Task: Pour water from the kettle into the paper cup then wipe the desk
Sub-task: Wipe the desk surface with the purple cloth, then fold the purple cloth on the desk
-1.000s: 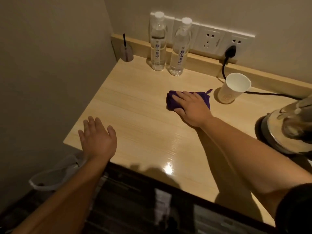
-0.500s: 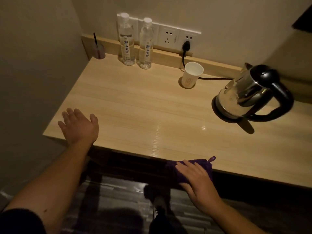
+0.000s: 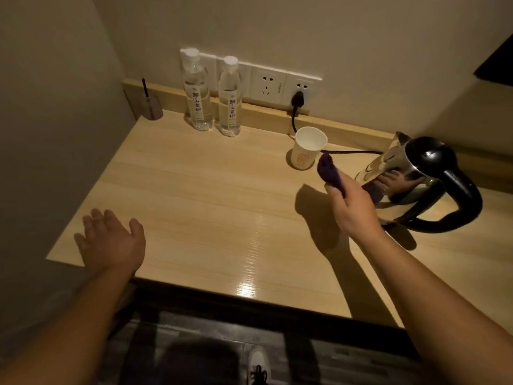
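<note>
A steel kettle (image 3: 410,173) with a black lid and handle stands at the right of the wooden desk (image 3: 211,207). A white paper cup (image 3: 306,152) stands upright near the back ledge, left of the kettle. My right hand (image 3: 352,204) is raised above the desk between cup and kettle, closed on a bunched purple cloth (image 3: 330,173). My left hand (image 3: 111,240) rests flat and open near the desk's front left corner, holding nothing.
Two clear water bottles (image 3: 211,93) stand at the back by the wall sockets (image 3: 283,84). A black plug and cord (image 3: 297,107) run behind the cup to the kettle. A small holder with a dark stick (image 3: 151,105) sits in the back left corner. The left wall is close.
My right hand dragged the cloth from mid-desk to the front edge, then lifted it bunched up toward the cup and kettle. The left hand stayed near the front left corner.
</note>
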Motion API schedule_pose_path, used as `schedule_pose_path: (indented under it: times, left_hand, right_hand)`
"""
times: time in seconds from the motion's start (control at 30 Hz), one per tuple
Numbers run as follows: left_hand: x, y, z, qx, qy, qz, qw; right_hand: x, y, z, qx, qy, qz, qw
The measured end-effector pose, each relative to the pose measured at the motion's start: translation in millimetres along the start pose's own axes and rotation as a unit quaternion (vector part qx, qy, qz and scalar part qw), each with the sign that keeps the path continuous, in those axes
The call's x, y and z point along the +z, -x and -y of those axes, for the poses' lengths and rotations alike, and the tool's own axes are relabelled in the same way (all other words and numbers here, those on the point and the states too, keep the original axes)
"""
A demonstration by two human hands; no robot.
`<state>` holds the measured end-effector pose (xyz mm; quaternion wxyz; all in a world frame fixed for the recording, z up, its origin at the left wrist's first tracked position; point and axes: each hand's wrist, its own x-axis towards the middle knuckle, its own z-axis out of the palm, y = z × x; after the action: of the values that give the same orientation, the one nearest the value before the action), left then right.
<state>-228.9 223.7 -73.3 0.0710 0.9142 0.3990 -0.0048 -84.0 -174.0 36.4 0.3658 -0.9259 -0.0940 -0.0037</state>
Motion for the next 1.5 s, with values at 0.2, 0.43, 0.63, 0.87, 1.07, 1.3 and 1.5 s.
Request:
schedule_pose_path:
  times: [0.2, 0.43, 0.63, 0.87, 1.07, 1.3, 1.5]
  left_hand:
    - [6.4, -3.6, 1.2, 0.002, -0.008, -0.021, 1.0]
    - [5.5, -1.3, -0.9, 0.011, -0.004, -0.022, 1.0]
    - [7.1, -1.5, 3.6, 0.006, 0.004, 0.012, 1.0]
    - [-22.4, 1.9, 16.0, 0.055, -0.007, 0.128, 0.99]
    - [-67.2, 100.2, 19.7, 0.245, -0.001, 0.221, 0.944]
    - [-178.9, 195.2, -0.6, 0.416, 0.144, 0.268, 0.857]
    - [-235.4, 193.6, -9.3, 0.477, 0.133, 0.272, 0.825]
  right_hand:
    - [81.0, -57.3, -62.5, -0.148, 0.331, 0.171, 0.916]
    - [65.8, -14.4, -66.2, -0.151, 0.272, 0.189, 0.931]
    - [33.1, 127.3, -82.4, -0.154, 0.245, 0.211, 0.934]
    - [5.1, 226.0, -80.5, -0.079, 0.167, 0.262, 0.947]
    - [-38.2, 251.9, -11.3, 0.186, -0.156, 0.357, 0.902]
    - [-36.7, 261.1, 114.8, 0.131, -0.162, 0.399, 0.893]
    - [-24.2, 237.9, 170.5, 0.011, -0.09, 0.378, 0.921]
